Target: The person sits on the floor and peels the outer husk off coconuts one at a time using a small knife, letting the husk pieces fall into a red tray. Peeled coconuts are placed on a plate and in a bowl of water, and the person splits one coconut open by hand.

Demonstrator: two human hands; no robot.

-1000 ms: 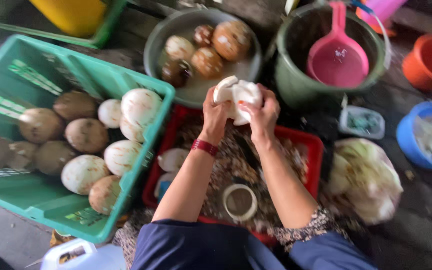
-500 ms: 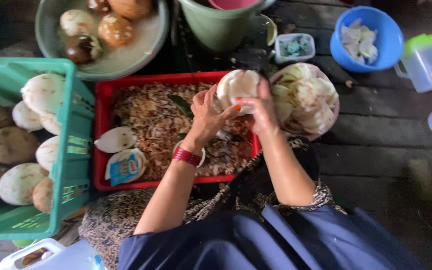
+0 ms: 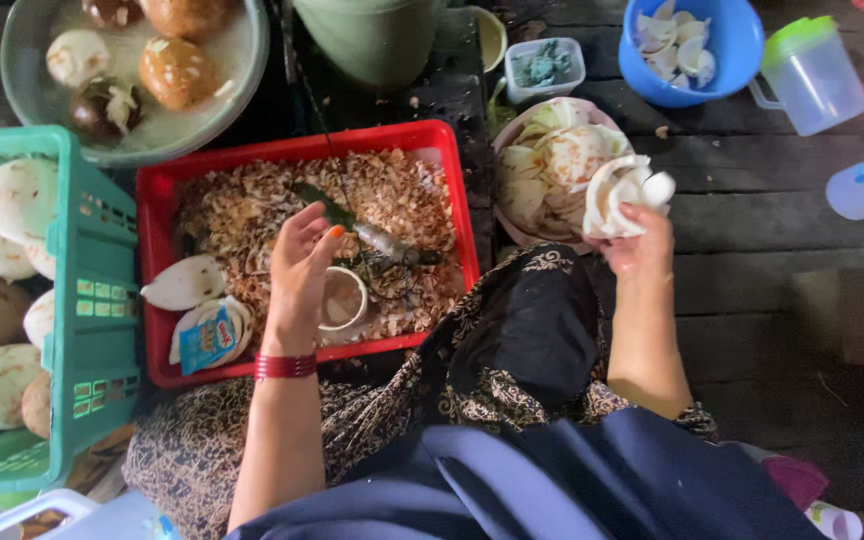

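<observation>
Head view, looking straight down: the right hand [image 3: 637, 245] grips a white, curled piece of coconut flesh [image 3: 624, 192] by its lower edge, held up just over the rim of a shallow bowl [image 3: 508, 140] heaped with similar pale, thin, curved pieces. The left hand [image 3: 304, 270] is open with fingers loosely spread above a red rectangular plastic tray [image 3: 457, 190] filled with dry, flaky brown shavings; it holds nothing (a red bangle sits at the wrist). Just beside its palm, in the tray, stands a small round cup [image 3: 344, 300], and a dark-handled tool [image 3: 392, 248] lies on the shavings near the fingertips. A green slotted crate [image 3: 92, 300] to the left holds smooth, rounded peeled coconuts [image 3: 14, 198].
</observation>
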